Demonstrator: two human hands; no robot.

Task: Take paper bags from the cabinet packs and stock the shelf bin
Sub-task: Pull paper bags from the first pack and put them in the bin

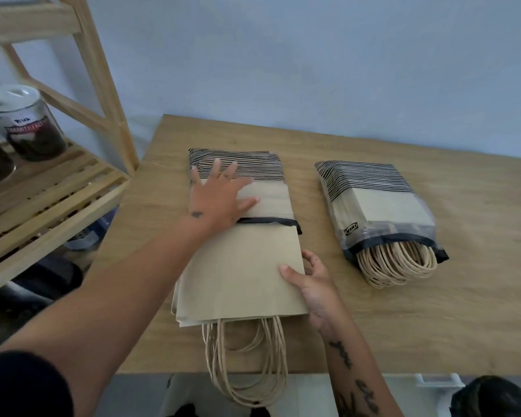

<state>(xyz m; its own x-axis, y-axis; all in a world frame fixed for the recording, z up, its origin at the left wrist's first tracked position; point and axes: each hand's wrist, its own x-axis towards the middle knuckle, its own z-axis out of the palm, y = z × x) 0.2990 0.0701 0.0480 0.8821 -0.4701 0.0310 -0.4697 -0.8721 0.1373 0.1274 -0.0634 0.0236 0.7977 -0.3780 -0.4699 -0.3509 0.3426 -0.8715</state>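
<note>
The left hand (215, 195) is lying flat with fingers spread, pressing down the black-striped clear plastic pack (238, 164) on the light wooden table (433, 311). The right hand (312, 281) is pinching the right edge of the stack of flat brown paper bags (241, 272), thumb on top. The stack is sticking halfway out of the pack, just below the pressing palm. The pinch is sitting on one edge only, so the lower bags could fan out or lag. The twisted paper cord handles (244, 356), hanging off the table below the grip, could snag. If the palm is bearing on the bags too, pulling could tear the pack.
</note>
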